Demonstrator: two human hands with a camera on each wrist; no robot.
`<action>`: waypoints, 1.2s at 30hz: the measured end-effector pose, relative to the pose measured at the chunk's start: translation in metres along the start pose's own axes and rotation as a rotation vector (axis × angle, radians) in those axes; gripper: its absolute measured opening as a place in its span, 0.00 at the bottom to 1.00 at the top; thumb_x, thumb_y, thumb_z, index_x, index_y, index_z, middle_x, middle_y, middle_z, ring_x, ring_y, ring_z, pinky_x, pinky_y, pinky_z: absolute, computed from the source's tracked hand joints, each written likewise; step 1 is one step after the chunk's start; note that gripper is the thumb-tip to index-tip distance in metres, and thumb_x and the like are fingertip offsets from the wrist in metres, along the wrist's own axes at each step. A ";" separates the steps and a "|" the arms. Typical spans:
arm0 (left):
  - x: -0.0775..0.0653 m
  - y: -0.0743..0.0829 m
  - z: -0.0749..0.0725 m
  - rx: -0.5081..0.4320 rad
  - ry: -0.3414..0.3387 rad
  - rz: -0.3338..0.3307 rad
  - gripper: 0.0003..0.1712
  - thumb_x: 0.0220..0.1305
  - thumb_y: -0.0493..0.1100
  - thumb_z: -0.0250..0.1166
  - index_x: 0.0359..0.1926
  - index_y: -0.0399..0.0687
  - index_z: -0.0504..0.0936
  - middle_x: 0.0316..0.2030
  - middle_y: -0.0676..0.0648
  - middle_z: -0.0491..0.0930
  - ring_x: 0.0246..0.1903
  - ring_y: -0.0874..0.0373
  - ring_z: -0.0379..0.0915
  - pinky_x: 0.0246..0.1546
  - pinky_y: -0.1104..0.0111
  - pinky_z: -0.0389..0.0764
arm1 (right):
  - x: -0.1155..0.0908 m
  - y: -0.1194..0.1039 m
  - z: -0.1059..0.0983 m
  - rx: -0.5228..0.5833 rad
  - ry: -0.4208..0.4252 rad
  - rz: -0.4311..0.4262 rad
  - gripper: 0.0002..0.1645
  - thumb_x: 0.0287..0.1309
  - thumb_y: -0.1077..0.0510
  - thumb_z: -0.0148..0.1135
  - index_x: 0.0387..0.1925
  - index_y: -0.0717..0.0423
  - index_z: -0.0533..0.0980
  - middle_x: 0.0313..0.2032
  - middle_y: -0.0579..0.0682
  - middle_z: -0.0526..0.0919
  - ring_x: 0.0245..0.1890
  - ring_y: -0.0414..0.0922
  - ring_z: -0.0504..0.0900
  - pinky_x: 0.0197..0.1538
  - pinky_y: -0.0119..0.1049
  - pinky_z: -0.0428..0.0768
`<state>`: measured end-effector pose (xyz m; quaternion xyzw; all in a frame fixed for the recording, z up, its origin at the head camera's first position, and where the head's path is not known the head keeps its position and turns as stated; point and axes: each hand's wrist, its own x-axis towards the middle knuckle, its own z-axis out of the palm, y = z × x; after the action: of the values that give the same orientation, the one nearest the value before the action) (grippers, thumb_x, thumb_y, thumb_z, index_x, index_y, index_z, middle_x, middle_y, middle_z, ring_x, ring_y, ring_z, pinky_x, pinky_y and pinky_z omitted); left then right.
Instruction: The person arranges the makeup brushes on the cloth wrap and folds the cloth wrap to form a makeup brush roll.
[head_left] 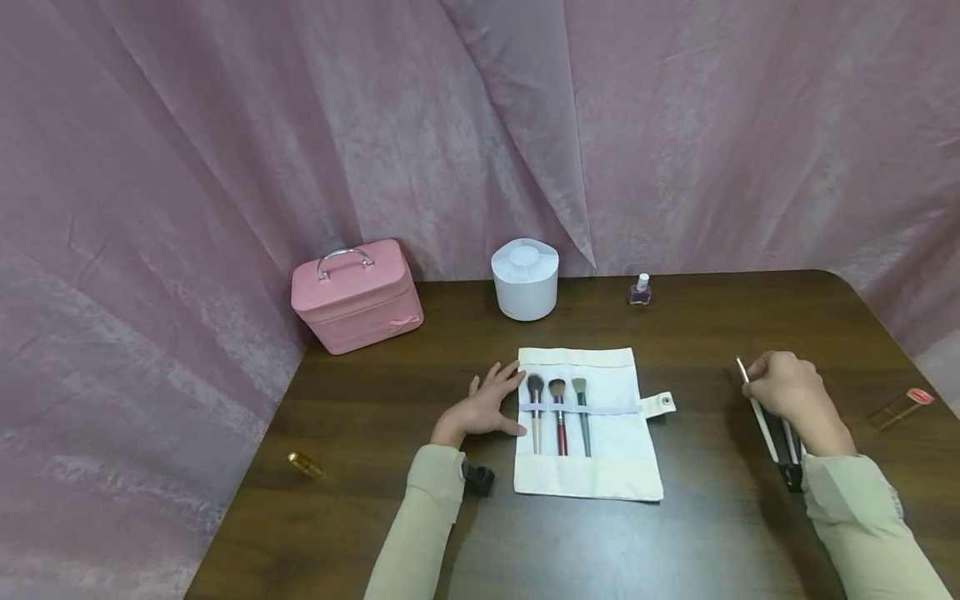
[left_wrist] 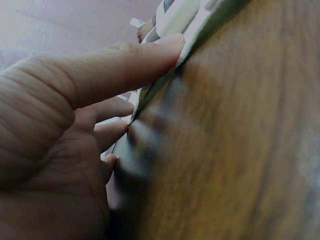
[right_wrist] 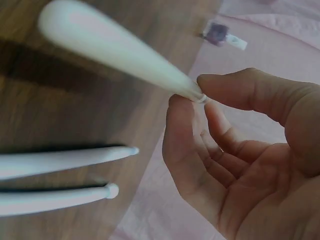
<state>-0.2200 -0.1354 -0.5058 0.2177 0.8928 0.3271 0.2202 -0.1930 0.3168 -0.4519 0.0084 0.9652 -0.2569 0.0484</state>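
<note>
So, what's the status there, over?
Left hand touching white brush roll. Right hand pinching slim white stick. Three brushes under strap. Nothing visibly in the way.

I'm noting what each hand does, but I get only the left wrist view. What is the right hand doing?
Observer: The right hand pinches a white handle between thumb and finger.
Operator: Noted. I see the edge of a white cloth by the left hand, but not the whole of it. How many brushes lie on it?
Observer: Three, side by side in the head view, with a pale strap across them.
</note>
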 end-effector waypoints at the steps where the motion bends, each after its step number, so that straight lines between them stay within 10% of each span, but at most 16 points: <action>1: 0.000 0.000 0.000 -0.001 0.000 -0.002 0.56 0.57 0.43 0.77 0.80 0.46 0.54 0.81 0.49 0.41 0.78 0.47 0.25 0.72 0.43 0.29 | 0.000 -0.001 0.000 0.005 0.014 0.000 0.13 0.52 0.63 0.66 0.36 0.72 0.79 0.32 0.65 0.83 0.35 0.67 0.78 0.34 0.55 0.75; 26: -0.001 -0.001 0.000 0.007 0.003 -0.015 0.56 0.57 0.43 0.78 0.79 0.47 0.55 0.81 0.50 0.41 0.79 0.47 0.25 0.73 0.43 0.30 | 0.007 -0.054 0.013 0.516 0.095 0.027 0.23 0.70 0.62 0.52 0.57 0.79 0.68 0.39 0.64 0.82 0.25 0.35 0.80 0.30 0.34 0.85; 36: -0.002 0.002 -0.001 0.009 0.005 -0.013 0.55 0.57 0.43 0.77 0.80 0.47 0.55 0.81 0.49 0.41 0.79 0.47 0.26 0.73 0.43 0.30 | 0.022 -0.082 0.019 0.740 0.115 0.000 0.20 0.73 0.61 0.49 0.54 0.77 0.67 0.29 0.39 0.78 0.26 0.35 0.79 0.32 0.34 0.85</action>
<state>-0.2189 -0.1353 -0.5032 0.2123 0.8962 0.3221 0.2189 -0.2161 0.2356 -0.4299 0.0397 0.8082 -0.5874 -0.0122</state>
